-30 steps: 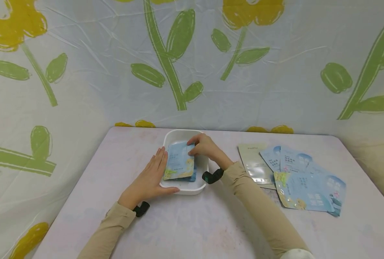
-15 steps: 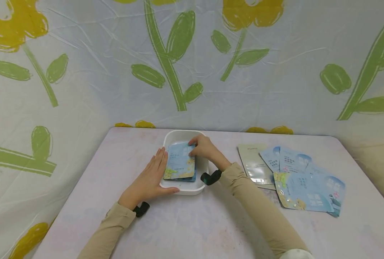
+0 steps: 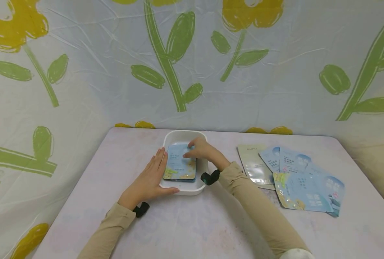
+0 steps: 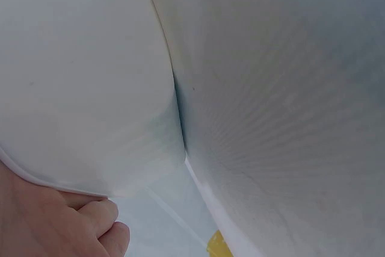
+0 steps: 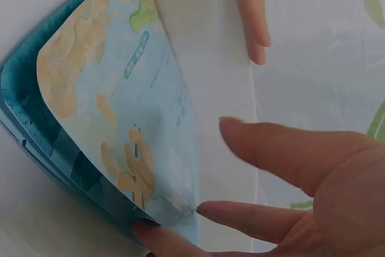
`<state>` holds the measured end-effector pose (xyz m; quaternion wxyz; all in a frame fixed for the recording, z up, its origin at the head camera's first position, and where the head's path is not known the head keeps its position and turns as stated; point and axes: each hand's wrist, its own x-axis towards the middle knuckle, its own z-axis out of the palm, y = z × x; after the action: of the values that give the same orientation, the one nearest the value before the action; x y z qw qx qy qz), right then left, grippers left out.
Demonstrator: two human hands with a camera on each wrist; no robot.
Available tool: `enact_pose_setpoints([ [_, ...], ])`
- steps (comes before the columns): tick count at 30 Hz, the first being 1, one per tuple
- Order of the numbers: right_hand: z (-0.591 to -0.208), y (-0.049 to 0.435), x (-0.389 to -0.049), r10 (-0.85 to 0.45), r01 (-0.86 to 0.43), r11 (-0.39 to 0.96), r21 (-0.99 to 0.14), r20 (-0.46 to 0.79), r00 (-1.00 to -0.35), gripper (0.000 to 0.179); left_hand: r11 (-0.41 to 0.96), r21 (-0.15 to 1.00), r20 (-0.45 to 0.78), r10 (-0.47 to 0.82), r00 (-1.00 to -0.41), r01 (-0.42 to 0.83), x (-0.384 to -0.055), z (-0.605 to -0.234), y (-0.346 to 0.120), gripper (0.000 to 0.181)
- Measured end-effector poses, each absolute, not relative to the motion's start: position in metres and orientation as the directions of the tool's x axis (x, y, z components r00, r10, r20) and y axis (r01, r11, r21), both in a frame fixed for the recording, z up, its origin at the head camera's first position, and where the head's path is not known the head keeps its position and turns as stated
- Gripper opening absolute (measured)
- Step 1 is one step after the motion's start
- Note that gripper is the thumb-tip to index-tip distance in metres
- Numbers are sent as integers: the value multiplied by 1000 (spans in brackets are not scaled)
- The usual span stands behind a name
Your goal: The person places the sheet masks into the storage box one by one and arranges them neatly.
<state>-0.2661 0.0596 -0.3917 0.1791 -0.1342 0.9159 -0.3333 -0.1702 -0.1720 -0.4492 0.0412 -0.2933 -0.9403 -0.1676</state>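
Observation:
A white plastic box [image 3: 185, 192] holds a small stack of sheet-mask packets, the top packet [image 3: 178, 167] light blue with a yellow and green print. My left hand [image 3: 146, 183] rests along the box's left side with straight fingers, its thumb along the front rim. In the left wrist view, fingers [image 4: 99, 227] lie against the box's white wall. My right hand [image 3: 205, 149] is over the far right part of the stack. In the right wrist view its fingertips [image 5: 210, 209] touch the top packet's edge, while the thumb [image 5: 271, 148] stands apart. Darker teal packets [image 5: 36, 112] show underneath.
To the right on the table [image 3: 211, 230] lie a silvery beige packet [image 3: 255, 165] and several light blue packets [image 3: 303, 190], fanned and overlapping. A flower-printed cloth [image 3: 243, 100] hangs behind and beside the table.
The top packet has shifted slightly right and now lies squarer over those beneath. My right hand has lowered slightly, with its thumb coming away from the packet's edge. The left hand has stayed put.

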Motion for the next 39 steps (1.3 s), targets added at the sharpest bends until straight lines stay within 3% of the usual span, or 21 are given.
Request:
enact_pose_setpoints([
  [15,-388,68,-259,-400,14,637,-771,-345,-849,72,781,295,157,529,-834,551,-169,-448,-171,126],
  [32,-369,113,-237,-520,-29,399,-916,-200,-831,58,795,312,111,513,-851,520,-167,-446,-168,128],
  [39,-361,141,-220,-528,-76,369,-926,-141,-837,57,801,298,112,511,-852,519,-169,-448,-169,128],
])
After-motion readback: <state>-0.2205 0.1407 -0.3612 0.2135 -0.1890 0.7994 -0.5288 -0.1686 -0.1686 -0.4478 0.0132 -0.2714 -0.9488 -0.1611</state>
